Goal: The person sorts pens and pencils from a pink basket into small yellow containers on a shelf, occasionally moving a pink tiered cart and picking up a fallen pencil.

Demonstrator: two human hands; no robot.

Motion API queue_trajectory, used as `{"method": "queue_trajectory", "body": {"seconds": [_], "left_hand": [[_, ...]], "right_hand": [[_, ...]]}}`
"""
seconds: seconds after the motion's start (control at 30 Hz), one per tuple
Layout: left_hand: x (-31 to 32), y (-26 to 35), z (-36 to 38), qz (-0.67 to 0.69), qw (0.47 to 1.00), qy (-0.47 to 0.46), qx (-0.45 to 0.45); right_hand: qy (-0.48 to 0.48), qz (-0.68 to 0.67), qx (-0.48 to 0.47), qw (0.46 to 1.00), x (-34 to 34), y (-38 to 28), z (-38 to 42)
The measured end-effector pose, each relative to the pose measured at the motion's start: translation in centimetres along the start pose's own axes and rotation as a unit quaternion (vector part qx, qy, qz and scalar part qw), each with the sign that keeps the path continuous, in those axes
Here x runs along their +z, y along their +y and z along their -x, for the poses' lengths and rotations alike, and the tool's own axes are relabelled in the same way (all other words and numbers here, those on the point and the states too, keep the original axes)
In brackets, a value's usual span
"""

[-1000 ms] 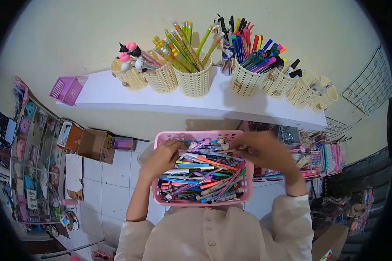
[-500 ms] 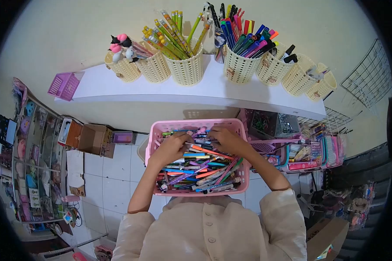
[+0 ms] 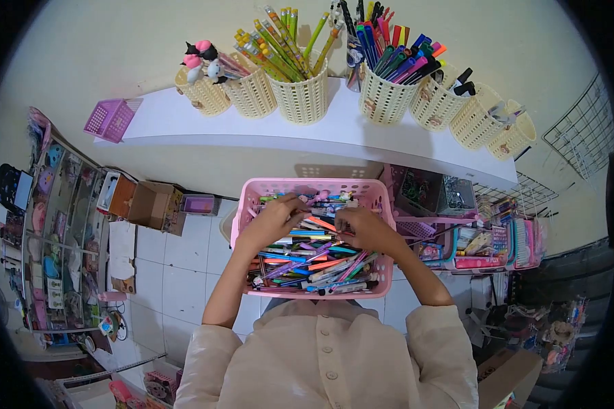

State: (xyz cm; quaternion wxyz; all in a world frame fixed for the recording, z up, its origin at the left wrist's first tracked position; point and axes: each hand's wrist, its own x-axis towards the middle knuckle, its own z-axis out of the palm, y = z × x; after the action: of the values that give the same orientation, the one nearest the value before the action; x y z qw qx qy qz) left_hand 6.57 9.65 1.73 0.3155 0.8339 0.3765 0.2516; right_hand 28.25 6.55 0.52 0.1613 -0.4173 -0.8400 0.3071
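Note:
A pink basket [image 3: 314, 294] full of loose pens and markers [image 3: 307, 262] stands in front of my body. Over the left half of the pile lies my left hand [image 3: 280, 219], its fingers bent down among the pens. My right hand [image 3: 363, 228] is on the right half, fingers curled onto the pens beside an orange pen [image 3: 322, 223]. The fingertips of both hands are partly lost in the pile, so whether either one grips a pen is unclear.
Above the basket, a white shelf [image 3: 252, 136] carries cream woven cups [image 3: 300, 101] of pencils and markers and a small purple basket [image 3: 109, 120]. A cardboard box [image 3: 155, 206] stands on the floor at left; stationery trays [image 3: 481, 262] are at right.
My right hand has moved a little down over the pens, and my left hand has shifted slightly. The whole view has tilted, moving the shelf up and to the right.

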Motion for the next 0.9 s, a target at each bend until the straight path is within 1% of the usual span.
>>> {"method": "queue_trajectory", "body": {"seconds": [0.07, 0.1, 0.17, 0.2, 0.23, 0.27, 0.33, 0.37, 0.43, 0.47, 0.5, 0.53, 0.57, 0.6, 0.63, 0.67, 0.7, 0.73, 0.77, 0.8, 0.83, 0.87, 0.9], "left_hand": [[-1.4, 1.1, 0.3, -0.009, 1.000, 0.012, 0.001], [-1.8, 1.3, 0.6, -0.017, 1.000, 0.021, -0.012], [-2.5, 1.6, 1.2, -0.026, 0.999, 0.031, -0.026], [-2.7, 1.7, 1.5, -0.002, 0.998, 0.048, -0.051], [-2.9, 1.8, 1.9, 0.022, 0.995, 0.066, -0.076], [-3.1, 1.9, 2.1, 0.021, 0.995, 0.068, -0.077], [-3.3, 2.0, 2.7, 0.022, 0.989, 0.065, -0.132], [-3.3, 2.0, 2.9, 0.020, 0.989, 0.067, -0.131], [-3.2, 1.9, 3.5, 0.015, 0.999, 0.009, -0.041], [-2.9, 2.1, 3.7, 0.014, 0.999, 0.013, -0.042], [-2.3, 2.4, 3.8, 0.113, 0.988, 0.083, -0.063], [-1.8, 2.7, 3.8, 0.209, 0.963, 0.151, -0.082], [-1.4, 2.8, 4.1, 0.206, 0.963, 0.151, -0.085], [-0.8, 3.0, 4.4, 0.359, 0.904, 0.206, -0.107], [-0.1, 3.2, 4.7, 0.503, 0.816, 0.257, -0.124], [0.4, 3.8, 4.6, 0.631, 0.702, 0.302, -0.135], [0.5, 4.8, 4.5, 0.615, 0.692, 0.329, -0.185], [0.6, 3.9, 5.0, 0.615, 0.692, 0.331, -0.183], [0.7, 2.5, 5.8, 0.623, 0.678, 0.381, -0.082], [0.4, 1.1, 6.5, 0.624, 0.656, 0.425, 0.020], [-1.3, 1.1, 7.1, 0.647, 0.621, 0.442, 0.038], [-3.1, 0.9, 7.7, 0.670, 0.583, 0.456, 0.056], [-4.2, 0.0, 8.2, 0.673, 0.581, 0.454, 0.055]], "right_hand": [[0.072, -0.013, 0.038, 0.997, -0.7, -1.1, 0.1], [0.072, -0.013, 0.037, 0.997, -0.6, -0.9, 0.0], [0.185, 0.035, -0.033, 0.981, -0.3, -0.6, -0.2], [0.185, 0.035, -0.034, 0.981, -0.6, -0.6, -0.2], [0.134, -0.011, -0.013, 0.991, -1.1, -0.8, -0.2], [0.081, -0.058, 0.009, 0.995, -1.4, -0.9, -0.2], [0.096, -0.079, -0.013, 0.992, -1.4, -0.9, -0.3], [0.113, -0.099, -0.032, 0.988, -1.5, -1.0, -0.5], [0.110, -0.074, -0.055, 0.990, -1.9, -1.8, -0.8], [0.107, -0.050, -0.076, 0.990, -2.0, -2.4, -0.9], [0.114, -0.042, -0.077, 0.990, -1.9, -3.0, -1.0], [0.113, -0.043, -0.081, 0.989, -1.8, -3.6, -1.2], [0.125, -0.073, -0.073, 0.987, -1.5, -4.4, -1.4], [0.135, -0.103, -0.062, 0.983, -1.2, -5.2, -1.4], [0.121, -0.116, -0.037, 0.985, -1.0, -6.3, -1.6], [0.118, -0.116, -0.038, 0.986, -0.4, -6.3, -1.9], [0.116, -0.121, -0.081, 0.983, 0.3, -6.2, -2.3], [0.114, -0.126, -0.124, 0.978, 0.8, -6.1, -2.7], [0.068, -0.128, -0.093, 0.985, 0.4, -6.0, -2.9], [0.069, -0.127, -0.093, 0.985, 0.5, -5.7, -3.0], [0.071, 0.019, -0.119, 0.990, 1.0, -5.1, -3.0], [0.069, 0.165, -0.140, 0.974, 1.6, -4.5, -3.0], [0.060, 0.254, -0.146, 0.954, 2.9, -3.9, -2.7]]}}
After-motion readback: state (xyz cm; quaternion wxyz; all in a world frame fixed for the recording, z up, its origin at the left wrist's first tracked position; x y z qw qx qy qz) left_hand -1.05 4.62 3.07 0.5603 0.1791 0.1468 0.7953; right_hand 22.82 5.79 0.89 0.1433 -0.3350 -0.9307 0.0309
